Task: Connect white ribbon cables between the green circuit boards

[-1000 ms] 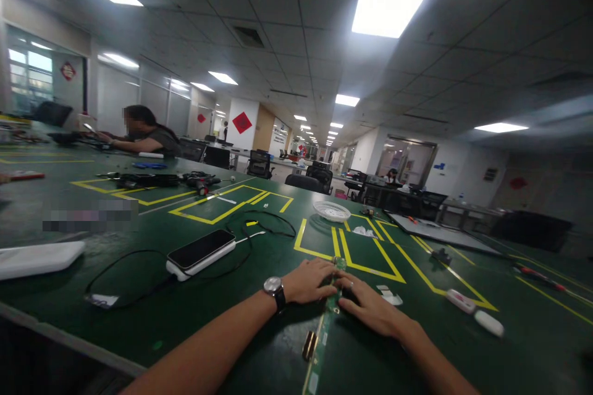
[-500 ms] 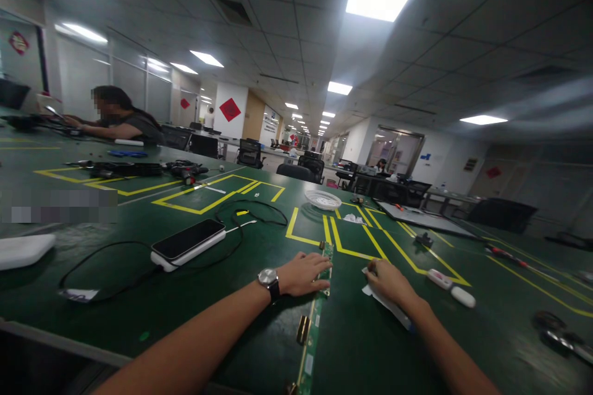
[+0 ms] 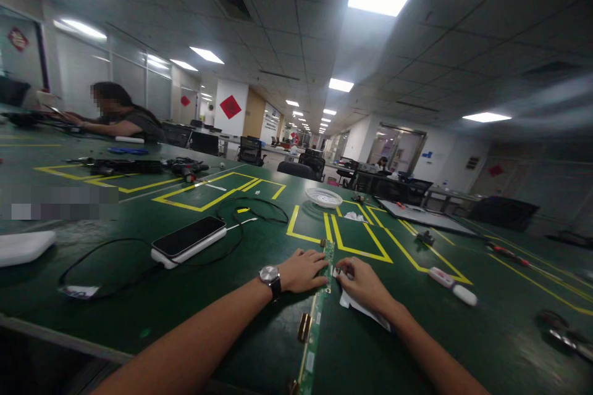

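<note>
A long, narrow green circuit board [image 3: 311, 345] lies on the green table, running away from me. My left hand [image 3: 301, 270] rests palm down over its far part, fingers stretched out and touching the board's edge. My right hand [image 3: 364, 284] is just to the right of that far part, with thumb and fingers pinched on a white sheet like a paper wipe [image 3: 368, 315]. The wipe trails back under the right palm, so part of it is hidden. Gold-coloured flex connectors [image 3: 303, 328] stick out from the board's left side.
Left of the hands, a phone [image 3: 189, 237] lies on a white block with a black cable. A white basket [image 3: 323, 198] stands beyond the board. To the right are a white-and-pink object [image 3: 451, 287] and a screwdriver [image 3: 509, 255]. Another person [image 3: 123, 117] sits far left.
My right hand has moved left with the white wipe, up close to the board's edge. My left hand has stayed flat on the board.
</note>
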Demonstrator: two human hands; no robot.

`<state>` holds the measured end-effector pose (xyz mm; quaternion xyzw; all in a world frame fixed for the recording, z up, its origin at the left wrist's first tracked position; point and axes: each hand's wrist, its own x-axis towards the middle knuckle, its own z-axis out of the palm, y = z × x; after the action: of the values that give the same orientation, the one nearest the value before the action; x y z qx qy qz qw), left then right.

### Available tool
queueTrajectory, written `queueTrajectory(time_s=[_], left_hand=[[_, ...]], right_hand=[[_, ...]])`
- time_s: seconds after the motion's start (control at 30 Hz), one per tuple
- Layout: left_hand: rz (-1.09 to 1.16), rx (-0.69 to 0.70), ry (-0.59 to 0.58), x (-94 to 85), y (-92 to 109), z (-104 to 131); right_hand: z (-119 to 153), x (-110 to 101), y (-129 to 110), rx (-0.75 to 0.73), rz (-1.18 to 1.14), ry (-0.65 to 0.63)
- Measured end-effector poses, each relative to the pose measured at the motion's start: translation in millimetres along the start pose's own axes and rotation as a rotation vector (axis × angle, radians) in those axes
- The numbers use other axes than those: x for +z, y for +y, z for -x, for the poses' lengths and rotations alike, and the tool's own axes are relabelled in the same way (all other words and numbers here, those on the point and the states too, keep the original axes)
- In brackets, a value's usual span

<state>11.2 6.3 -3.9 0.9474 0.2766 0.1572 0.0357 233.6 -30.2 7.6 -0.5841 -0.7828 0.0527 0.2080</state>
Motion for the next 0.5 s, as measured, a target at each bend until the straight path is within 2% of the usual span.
queueTrajectory(time_s=[0.3, 0.5], left_hand=[[-0.007, 0.004, 0.020, 2.3, -1.0, -0.7], [0.016, -0.004, -0.018, 0.4, -1.2, -0.5]], right_hand=[[2.7, -0.9, -3.1, -0.041, -0.003, -0.005], [2.4, -3.2, -5.2, -0.098, -0.061, -0.002]])
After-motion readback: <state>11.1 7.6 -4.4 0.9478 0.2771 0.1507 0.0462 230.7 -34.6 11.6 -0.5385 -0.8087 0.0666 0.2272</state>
